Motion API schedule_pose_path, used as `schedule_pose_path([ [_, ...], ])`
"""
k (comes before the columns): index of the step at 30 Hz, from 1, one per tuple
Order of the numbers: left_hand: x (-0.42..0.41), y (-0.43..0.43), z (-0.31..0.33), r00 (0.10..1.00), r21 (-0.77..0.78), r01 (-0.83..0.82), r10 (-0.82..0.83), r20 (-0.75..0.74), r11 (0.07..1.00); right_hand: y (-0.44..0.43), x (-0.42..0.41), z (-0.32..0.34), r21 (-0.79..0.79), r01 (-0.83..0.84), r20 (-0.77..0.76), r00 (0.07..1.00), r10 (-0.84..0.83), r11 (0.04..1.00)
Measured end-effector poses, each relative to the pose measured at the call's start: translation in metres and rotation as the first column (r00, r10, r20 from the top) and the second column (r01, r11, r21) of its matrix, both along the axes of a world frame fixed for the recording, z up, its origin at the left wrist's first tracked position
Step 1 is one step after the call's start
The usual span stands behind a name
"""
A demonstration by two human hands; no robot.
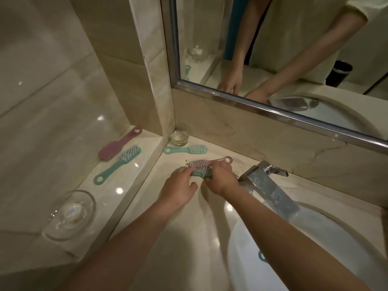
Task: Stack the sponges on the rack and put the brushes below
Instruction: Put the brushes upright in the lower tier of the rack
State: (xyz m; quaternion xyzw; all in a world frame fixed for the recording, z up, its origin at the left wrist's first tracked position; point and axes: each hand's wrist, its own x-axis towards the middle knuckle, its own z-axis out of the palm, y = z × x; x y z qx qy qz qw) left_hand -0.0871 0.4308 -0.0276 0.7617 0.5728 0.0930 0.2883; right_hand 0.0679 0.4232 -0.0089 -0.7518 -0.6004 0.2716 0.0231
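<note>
This is a bathroom, at the washbasin. A white round basin (241,248) is sunk into a polished marble bench (189,238), with a chrome tap (266,185) standing at its far rim. A metal-framed mirror (273,49) hangs on the far wall above a marble upstand. Glossy beige tiles (42,91) cover the left wall, above a raised ledge (117,177). A drinking glass (179,136) stands in the far corner, and a glass soap dish (70,214) sits on the ledge at near left. The mirror also reflects a dark bin (339,73).
</note>
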Motion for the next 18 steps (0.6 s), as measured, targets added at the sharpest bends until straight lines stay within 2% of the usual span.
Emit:
schedule_pose_path([
  [5,-0.001,0.005,-0.019,1.000,0.023,-0.025,0.024,0.011,0.999,0.007,0.004,-0.011,0.006,-0.062,0.135,0.989,0.061,0.998],
  [14,-0.002,0.004,-0.034,0.999,0.125,0.003,0.003,-0.049,0.992,0.003,0.002,-0.019,0.021,-0.116,0.154,0.982,0.111,0.993],
  [18,-0.002,0.005,-0.037,0.995,0.145,0.025,-0.010,-0.100,0.989,0.002,0.000,-0.019,-0.021,-0.162,0.171,0.972,0.163,0.987],
])
